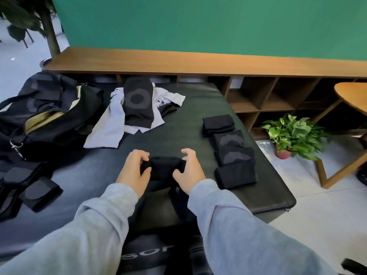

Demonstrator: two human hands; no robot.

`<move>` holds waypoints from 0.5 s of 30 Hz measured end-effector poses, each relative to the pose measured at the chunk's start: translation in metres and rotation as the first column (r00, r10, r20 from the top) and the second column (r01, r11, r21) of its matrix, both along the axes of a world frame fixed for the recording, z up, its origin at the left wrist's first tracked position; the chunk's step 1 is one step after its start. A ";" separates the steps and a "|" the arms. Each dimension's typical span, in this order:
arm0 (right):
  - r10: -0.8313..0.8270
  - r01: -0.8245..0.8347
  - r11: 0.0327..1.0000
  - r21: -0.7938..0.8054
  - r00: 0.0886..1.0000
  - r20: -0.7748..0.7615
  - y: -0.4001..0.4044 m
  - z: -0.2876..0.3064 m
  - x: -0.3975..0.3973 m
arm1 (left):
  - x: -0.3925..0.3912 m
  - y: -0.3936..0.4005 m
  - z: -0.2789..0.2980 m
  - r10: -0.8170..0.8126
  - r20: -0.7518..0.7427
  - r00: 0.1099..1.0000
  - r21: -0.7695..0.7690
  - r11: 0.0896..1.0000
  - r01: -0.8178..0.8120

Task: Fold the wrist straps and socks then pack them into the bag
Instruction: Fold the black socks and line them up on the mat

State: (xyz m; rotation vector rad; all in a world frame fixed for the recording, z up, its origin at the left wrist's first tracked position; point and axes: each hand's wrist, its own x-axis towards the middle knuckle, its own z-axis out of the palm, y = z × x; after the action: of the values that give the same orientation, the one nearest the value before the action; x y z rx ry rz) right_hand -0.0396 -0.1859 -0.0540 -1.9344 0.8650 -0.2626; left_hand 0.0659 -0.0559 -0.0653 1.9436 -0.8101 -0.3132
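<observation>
At lower centre of the frame, a soft black knitted fabric piece (161, 167), probably a sock, lies bunched on the dark padded bench top (188, 108), its long axis running left to right. The left hand (135, 171) grips its left end with curled fingers, and the right hand (188, 171) pinches its right end. Folded black items (230, 147) line the right side, a black duffel bag (43, 114) sits at upper left, and a green wall (198, 22) stands behind.
</observation>
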 end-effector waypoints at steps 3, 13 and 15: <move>-0.090 0.095 0.995 -0.033 0.988 0.128 -0.021 0.013 -0.007 | -0.005 -0.025 0.013 0.005 -0.059 0.998 -0.116 0.993 -0.012; -0.253 0.355 0.850 -0.390 0.923 0.289 -0.111 0.019 -0.035 | -0.037 -0.137 0.025 0.060 -0.118 0.991 -0.190 0.978 -0.082; -0.312 0.413 0.824 -0.388 0.902 0.298 -0.129 0.015 -0.040 | -0.041 -0.158 0.024 -0.002 -0.142 0.990 -0.193 0.981 -0.026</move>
State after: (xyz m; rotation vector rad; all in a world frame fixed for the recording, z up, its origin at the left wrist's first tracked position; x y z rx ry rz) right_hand -0.0799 -0.3153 -0.0387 -2.0812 1.0911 -0.9662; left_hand 0.0252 -0.2136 -0.0409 1.7220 -0.7091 -0.3475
